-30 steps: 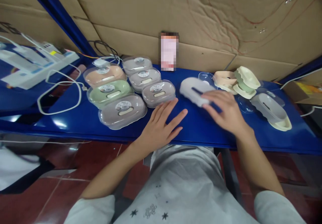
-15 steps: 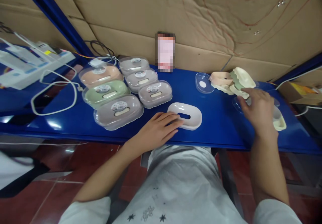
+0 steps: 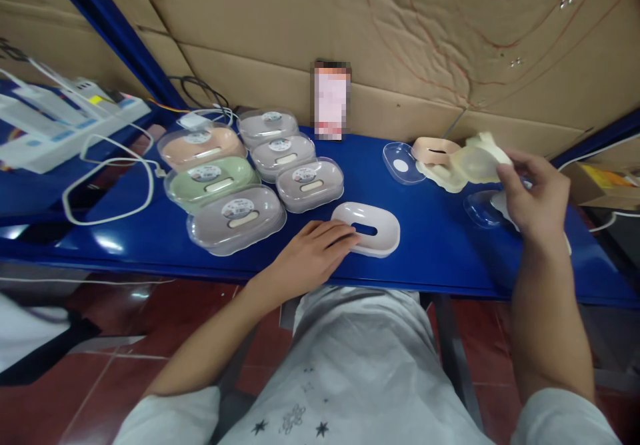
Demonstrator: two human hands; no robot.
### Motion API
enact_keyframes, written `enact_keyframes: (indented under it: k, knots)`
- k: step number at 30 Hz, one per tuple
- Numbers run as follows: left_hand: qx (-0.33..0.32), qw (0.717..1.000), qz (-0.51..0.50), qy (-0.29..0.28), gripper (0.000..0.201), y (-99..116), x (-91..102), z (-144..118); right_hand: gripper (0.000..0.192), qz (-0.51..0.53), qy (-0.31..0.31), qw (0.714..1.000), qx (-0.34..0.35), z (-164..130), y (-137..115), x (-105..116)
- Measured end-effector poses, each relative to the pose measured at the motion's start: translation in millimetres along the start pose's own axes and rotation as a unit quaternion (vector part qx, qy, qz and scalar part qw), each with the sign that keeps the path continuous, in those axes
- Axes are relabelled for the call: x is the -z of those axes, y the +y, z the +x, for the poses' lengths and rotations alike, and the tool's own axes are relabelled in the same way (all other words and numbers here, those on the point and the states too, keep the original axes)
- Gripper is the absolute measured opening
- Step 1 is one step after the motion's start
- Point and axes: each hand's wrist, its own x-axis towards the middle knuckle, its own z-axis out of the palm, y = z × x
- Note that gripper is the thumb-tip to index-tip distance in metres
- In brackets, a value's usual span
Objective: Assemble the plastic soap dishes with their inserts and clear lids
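My left hand point(image 3: 315, 250) lies palm down at the near left of a white oval soap dish point(image 3: 386, 232). Its stretched fingers touch the rim, and the dish stands on the blue table with a long slot in its bottom. At the right, my right hand point(image 3: 540, 188) grips a cream soap dish point(image 3: 483, 164) by its right end and holds it tilted above the other pieces; the motion smears its outline. Below it sit a peach dish point(image 3: 435, 145) and another cream piece point(image 3: 443, 175). A clear lid point(image 3: 400, 165) with a round white label lies left of these.
Several lidded soap dishes point(image 3: 237, 222) stand grouped on the left of the blue table point(image 3: 425, 265). A phone point(image 3: 331, 102) leans on the cardboard wall point(image 3: 250, 45). White cable point(image 3: 107, 224) loops near a power strip point(image 3: 75, 142). Another clear lid point(image 3: 481, 210) lies under my right hand.
My right hand has closed on the cream soap dish and lifted it off the pile, shifting slightly right. My left hand stays at the white dish.
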Motion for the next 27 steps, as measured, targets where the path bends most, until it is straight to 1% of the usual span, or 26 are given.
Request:
enact_keyframes:
  k: [2,3,4,6,8,10,12,13,14,16,17,18,19,20,22,24,27]
  knots:
    - [0.003,1.000,0.002,0.027,0.026,0,0.7,0,0.046,0.052,0.011,0.998,0.041,-19,-9,9]
    - [0.008,0.999,0.001,0.046,0.025,1,1.4,-1,0.047,0.075,0.001,0.995,0.064,-32,-15,13]
    - [0.017,0.998,-0.002,0.068,0.025,1,2.4,-1,0.048,0.096,-0.021,0.992,0.084,-45,-22,17]
    - [0.038,0.992,-0.020,0.115,0.027,2,4.7,-2,0.048,0.135,-0.097,0.980,0.106,-74,-35,24]
    - [0.054,0.986,-0.049,0.153,0.031,2,7.1,-4,0.048,0.180,-0.190,0.957,0.122,-97,-47,26]
    - [0.054,0.983,-0.069,0.161,0.032,2,8.5,-5,0.046,0.224,-0.267,0.926,0.148,-113,-57,22]
    - [0.043,0.986,-0.068,0.144,0.031,2,8.8,-5,0.043,0.242,-0.310,0.902,0.179,-120,-64,13]
    - [0.035,0.989,-0.061,0.131,0.030,2,8.4,-5,0.044,0.234,-0.310,0.902,0.187,-121,-67,7]
    - [0.026,0.991,-0.053,0.118,0.029,2,7.9,-4,0.045,0.215,-0.291,0.914,0.186,-122,-69,2]
    - [0.014,0.995,-0.039,0.088,0.027,2,6.6,-4,0.049,0.167,-0.214,0.949,0.158,-124,-74,-8]
    - [0.009,0.997,-0.035,0.071,0.026,2,6.0,-3,0.052,0.154,-0.172,0.962,0.144,-125,-76,-12]
    - [0.004,0.998,-0.031,0.054,0.026,2,5.4,-2,0.056,0.150,-0.145,0.968,0.141,-127,-79,-15]
    - [-0.003,0.999,-0.028,0.036,0.026,2,5.0,-2,0.059,0.154,-0.138,0.966,0.154,-130,-82,-17]
    - [-0.009,0.999,-0.026,0.021,0.026,2,4.6,-1,0.064,0.157,-0.149,0.960,0.180,-132,-85,-18]
    - [-0.014,1.000,-0.028,0.002,0.027,2,3.8,-1,0.071,0.143,-0.189,0.939,0.248,-137,-91,-19]
    - [-0.007,0.999,-0.036,-0.005,0.026,2,3.0,-1,0.068,0.108,-0.214,0.925,0.296,-141,-98,-20]
    - [0.001,0.999,-0.041,-0.010,0.024,1,1.3,-1,0.056,0.076,-0.201,0.923,0.318,-146,-106,-21]
